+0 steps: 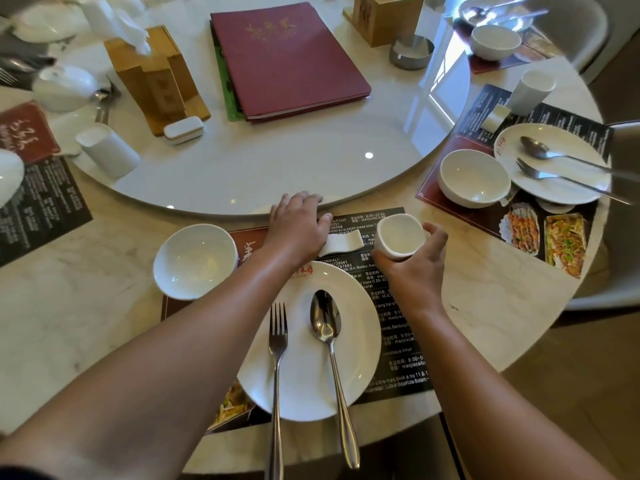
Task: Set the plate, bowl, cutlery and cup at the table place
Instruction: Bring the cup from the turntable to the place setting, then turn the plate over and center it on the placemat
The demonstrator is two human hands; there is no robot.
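Place setting, lower centre of frame: plate [308, 344] sat on the printed placemat [398, 341], fork [277, 344] and spoon [327, 327] lying side by side across it, handles running off the near rim toward the bottom edge. Bowl [195, 260] stood upright just left of the plate, overlapping the mat's left edge. Cup [401, 238] was the piece in hand, right of centre, above the plate's upper right.

Right hand [414, 268] was wrapped around the cup from the near and right side, thumb and fingers curled to its wall, mouth up; could not tell whether its base had met the mat. Left hand [298, 226] lay flat and slack, fingers spread, palm on the left end of a small white rest [343, 244]; it clutched nothing.

Judgement: the step was seating the cup. Doing it well meant lowering it straight down, level, onto the bare mat just right of the rest, clear of the plate rim; then letting the fingers fall away outward so the cup did not drag. The left hand could steady the rest, which looked light and liable to skid
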